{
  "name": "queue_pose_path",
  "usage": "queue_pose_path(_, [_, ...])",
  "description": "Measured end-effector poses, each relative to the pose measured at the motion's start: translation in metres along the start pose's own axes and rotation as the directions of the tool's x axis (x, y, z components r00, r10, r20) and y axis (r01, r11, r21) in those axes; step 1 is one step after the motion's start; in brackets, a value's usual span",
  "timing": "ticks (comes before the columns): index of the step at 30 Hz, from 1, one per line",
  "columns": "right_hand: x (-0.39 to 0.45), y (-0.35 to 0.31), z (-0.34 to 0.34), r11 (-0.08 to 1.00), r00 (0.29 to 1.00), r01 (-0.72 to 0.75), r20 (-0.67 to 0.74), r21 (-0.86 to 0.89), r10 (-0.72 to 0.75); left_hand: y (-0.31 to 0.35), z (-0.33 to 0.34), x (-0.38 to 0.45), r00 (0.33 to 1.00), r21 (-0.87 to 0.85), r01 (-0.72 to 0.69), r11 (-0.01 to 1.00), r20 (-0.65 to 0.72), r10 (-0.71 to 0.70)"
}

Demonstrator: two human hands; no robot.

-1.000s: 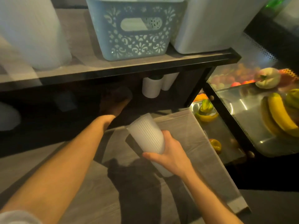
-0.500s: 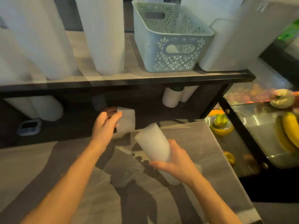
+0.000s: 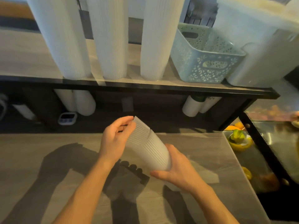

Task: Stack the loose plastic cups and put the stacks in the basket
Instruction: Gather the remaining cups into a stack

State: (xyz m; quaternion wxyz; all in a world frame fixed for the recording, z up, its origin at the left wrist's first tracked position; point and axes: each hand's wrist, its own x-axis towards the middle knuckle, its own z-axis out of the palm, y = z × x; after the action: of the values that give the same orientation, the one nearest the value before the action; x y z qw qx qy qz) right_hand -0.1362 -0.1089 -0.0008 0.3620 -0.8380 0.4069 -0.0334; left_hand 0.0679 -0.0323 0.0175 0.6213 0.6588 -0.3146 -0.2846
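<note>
Partly hidden, cup stack point(image 3: 150, 147) gripped by left hand point(image 3: 115, 139), right hand point(image 3: 176, 170) fingers.

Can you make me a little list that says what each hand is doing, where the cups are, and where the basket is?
left hand: holds a ribbed cup by its upper end, fitting it over the stack
right hand: grips the lower end of the cup stack
cup stack: tilted, in the air above the counter
basket: pale blue, on the upper shelf, to the right
tall cup stacks: three, upright on the shelf left of the basket
stack in basket yet: no
</note>
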Motion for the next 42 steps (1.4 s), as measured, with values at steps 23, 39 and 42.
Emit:
queue_pose_path(23, [0.031, 0.007, 0.011, 0.997, 0.999, -0.023, -0.039, 0.074, 0.026, -0.035, 0.012, 0.052, 0.993, 0.296, 0.087, 0.951, 0.047, -0.105])
queue_pose_path(39, [0.037, 0.032, -0.003, 0.989, 0.989, -0.127, -0.067, 0.080, 0.133, -0.086, 0.021, 0.209, 0.974, 0.928, -0.195, 0.317, 0.221, -0.049])
queue_pose_path(42, [0.037, 0.035, 0.000, 0.985, 0.987, -0.151, -0.043, 0.078, 0.155, -0.085, 0.020, 0.204, 0.974, 0.928, -0.146, 0.343, 0.195, -0.111])
